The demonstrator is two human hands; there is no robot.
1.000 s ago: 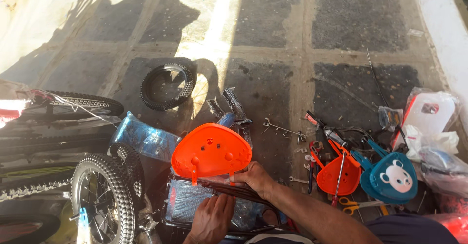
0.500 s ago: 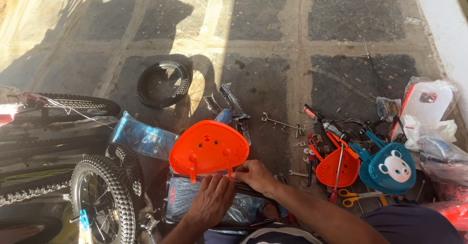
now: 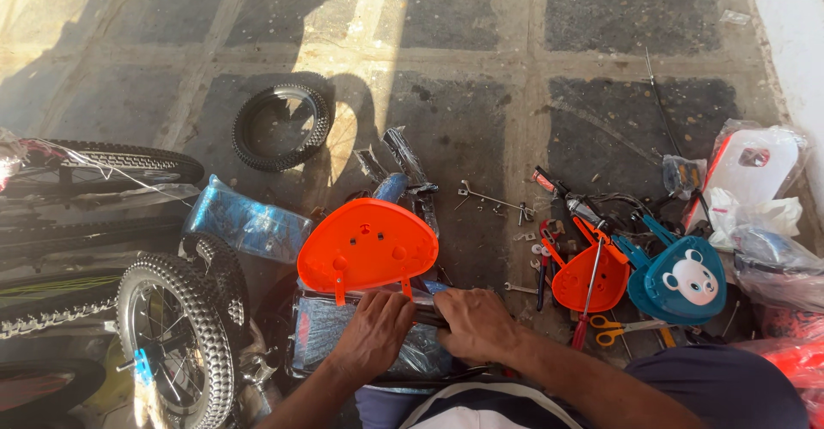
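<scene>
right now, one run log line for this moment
left hand: on dark bar under orange seat plate | right hand: gripping same bar | spoked wheel: at left

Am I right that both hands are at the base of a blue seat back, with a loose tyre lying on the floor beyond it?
Not quite: the seat back is orange, not blue, as the head view shows. The rest holds: the left hand and right hand are both at its base, and a loose tyre lies on the floor beyond it.
</scene>
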